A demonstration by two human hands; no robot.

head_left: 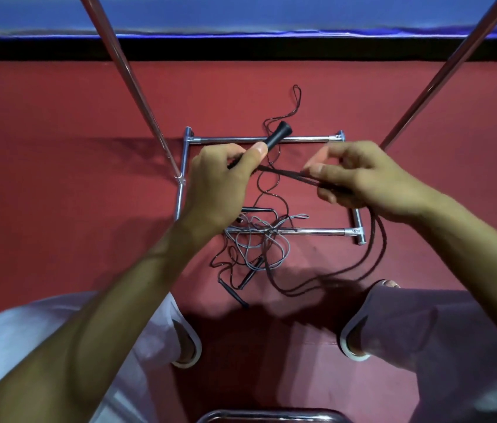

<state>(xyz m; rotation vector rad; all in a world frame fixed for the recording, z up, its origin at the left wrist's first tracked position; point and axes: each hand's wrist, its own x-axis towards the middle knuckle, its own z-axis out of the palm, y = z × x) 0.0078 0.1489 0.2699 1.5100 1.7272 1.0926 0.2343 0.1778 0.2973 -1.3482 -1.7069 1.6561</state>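
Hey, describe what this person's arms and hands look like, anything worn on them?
Both arms are bare, with no sleeves in view. The left hand and right hand wear no gloves, and no watch, bracelet or ring shows. The visible nails look short and unpainted.

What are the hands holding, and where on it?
The left hand grips a black handle by its lower end; the right hand holds the dark cord beside it.

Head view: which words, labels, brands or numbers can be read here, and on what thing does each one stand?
None: no readable text. The black flared plastic handle in the left hand, the dark thin cord pinched by the right hand and the chrome tube frame on the red floor carry no lettering.
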